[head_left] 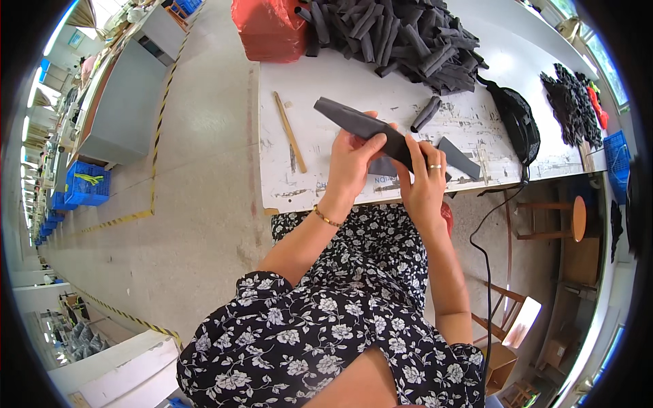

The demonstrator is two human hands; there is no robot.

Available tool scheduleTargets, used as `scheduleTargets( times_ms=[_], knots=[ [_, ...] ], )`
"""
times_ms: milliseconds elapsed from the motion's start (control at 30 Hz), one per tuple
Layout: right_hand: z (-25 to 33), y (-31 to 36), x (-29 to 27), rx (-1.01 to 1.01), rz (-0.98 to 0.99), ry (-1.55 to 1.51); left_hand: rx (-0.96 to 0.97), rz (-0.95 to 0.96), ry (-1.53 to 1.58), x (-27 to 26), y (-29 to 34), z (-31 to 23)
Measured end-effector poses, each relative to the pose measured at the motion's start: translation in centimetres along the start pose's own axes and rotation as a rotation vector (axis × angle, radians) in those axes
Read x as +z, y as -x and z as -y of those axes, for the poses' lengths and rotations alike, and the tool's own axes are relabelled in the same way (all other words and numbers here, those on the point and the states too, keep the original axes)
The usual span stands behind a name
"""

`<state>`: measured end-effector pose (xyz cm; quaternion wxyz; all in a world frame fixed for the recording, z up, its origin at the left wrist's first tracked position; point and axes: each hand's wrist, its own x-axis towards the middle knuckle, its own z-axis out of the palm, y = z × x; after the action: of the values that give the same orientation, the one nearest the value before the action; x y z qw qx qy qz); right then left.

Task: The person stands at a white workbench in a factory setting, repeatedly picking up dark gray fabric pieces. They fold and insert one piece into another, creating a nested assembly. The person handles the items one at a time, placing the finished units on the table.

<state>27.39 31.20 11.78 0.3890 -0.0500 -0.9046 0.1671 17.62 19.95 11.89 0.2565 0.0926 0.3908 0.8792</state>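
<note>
A long dark grey fabric strip (pixel 350 121), folded or rolled lengthwise, is held slanting above the table's front edge. My left hand (pixel 357 153) grips its middle, thumb on top. Around the lower right end, my right hand (pixel 425 173) closes with its fingers on the cloth. Beneath the hands lies more flat grey fabric (pixel 383 167), partly hidden by them. Just right of my right hand, a flat grey piece (pixel 459 158) rests on the white table (pixel 313 187). One small rolled grey piece (pixel 426 114) lies apart, beyond the hands.
A large heap of rolled grey pieces (pixel 408 37) covers the table's far side, beside a red plastic bag (pixel 269 30). A wooden stick (pixel 290 132) lies on the left. To the right are a black pouch (pixel 517 115) with a hanging cord and a dark pile (pixel 571 102).
</note>
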Motion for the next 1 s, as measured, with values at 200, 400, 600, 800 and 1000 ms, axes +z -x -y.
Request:
scheduleTargets(
  times_ms=[200,400,600,800,1000],
  knots=[
    [1.8,0.5,0.3,-0.001,0.009,-0.128,-0.038,0.207,0.165,0.1,-0.9,1.0],
    [0.2,2.0,1.5,0.040,0.076,-0.208,-0.040,0.144,0.314,0.1,-0.1,3.6],
    [1.0,0.4,2.5,0.004,0.121,-0.237,0.014,0.147,0.246,-0.5,-0.1,3.0],
    [2.4,-0.1,0.6,0.050,0.167,-0.166,0.034,0.062,0.110,-1.6,-0.9,0.5],
    [1.7,-0.4,1.3,0.017,0.157,-0.290,0.009,0.082,0.229,-0.4,0.0,2.1]
  ],
)
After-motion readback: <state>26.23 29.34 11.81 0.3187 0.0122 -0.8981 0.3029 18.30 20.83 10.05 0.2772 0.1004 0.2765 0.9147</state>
